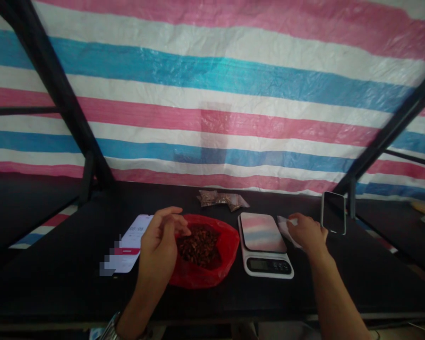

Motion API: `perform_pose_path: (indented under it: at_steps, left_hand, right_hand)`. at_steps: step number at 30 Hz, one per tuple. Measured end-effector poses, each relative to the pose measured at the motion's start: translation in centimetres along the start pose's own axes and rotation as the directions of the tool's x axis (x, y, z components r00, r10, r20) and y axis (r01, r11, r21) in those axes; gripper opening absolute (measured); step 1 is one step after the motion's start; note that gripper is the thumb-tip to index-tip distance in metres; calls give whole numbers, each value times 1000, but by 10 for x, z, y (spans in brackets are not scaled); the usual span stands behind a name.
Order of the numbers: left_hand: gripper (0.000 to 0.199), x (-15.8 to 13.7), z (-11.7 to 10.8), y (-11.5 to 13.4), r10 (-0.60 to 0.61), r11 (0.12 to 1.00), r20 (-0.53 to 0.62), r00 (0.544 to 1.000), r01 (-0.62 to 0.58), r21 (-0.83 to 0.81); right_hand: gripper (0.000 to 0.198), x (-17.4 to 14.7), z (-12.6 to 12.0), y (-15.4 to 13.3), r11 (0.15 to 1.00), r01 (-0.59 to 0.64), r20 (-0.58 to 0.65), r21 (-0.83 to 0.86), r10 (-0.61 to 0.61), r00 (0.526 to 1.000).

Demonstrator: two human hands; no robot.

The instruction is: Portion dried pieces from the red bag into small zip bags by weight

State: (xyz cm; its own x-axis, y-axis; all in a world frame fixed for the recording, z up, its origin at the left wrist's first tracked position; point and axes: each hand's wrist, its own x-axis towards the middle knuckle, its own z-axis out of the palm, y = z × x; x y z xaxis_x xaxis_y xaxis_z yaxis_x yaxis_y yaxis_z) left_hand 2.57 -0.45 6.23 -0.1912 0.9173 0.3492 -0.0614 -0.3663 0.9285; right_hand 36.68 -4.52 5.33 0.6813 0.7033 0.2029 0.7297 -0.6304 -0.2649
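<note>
"Where's the red bag (229,248) from where you're standing?"

"Lower middle of the frame, mouth open, on the black table (212,304). Brownish-red bits (200,245) inside."

"And the left hand (161,238)?"

"Over the bag's left edge. Fingers loosely curled and apart, nothing I can see in them; whether they touch the bag, I can't tell."

"The right one?"

"Right hand (306,233), lower right, fingers down at some clear plastic (286,227). I can't tell if they're gripping it."

"What's between?"

"The scale (264,231), just right of the bag, with a bare plate. Small filled packets (221,199) lie behind, at the centre."

"Any phones?"

"One phone (131,238) lit, left of the left hand; a dark one (334,213) just beyond the right hand."
</note>
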Motion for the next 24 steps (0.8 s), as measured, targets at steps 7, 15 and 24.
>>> perform_pose_path:
  at_steps: [7,15,24]
  left_hand:
    - [13,-4,3,3,6,1000,19,1000,-6,-18]
    - [13,-3,0,2,26,999,-4,1000,-26,-33]
    - [19,-10,9,0,-76,987,203,976,102,-122]
  right_hand:
    - [30,-2,13,-98,900,395,28,187,-406,913]
    - [20,-6,41,-143,799,399,57,451,-471,880]
    - [30,-32,-1,-154,477,244,44,844,-516,856]
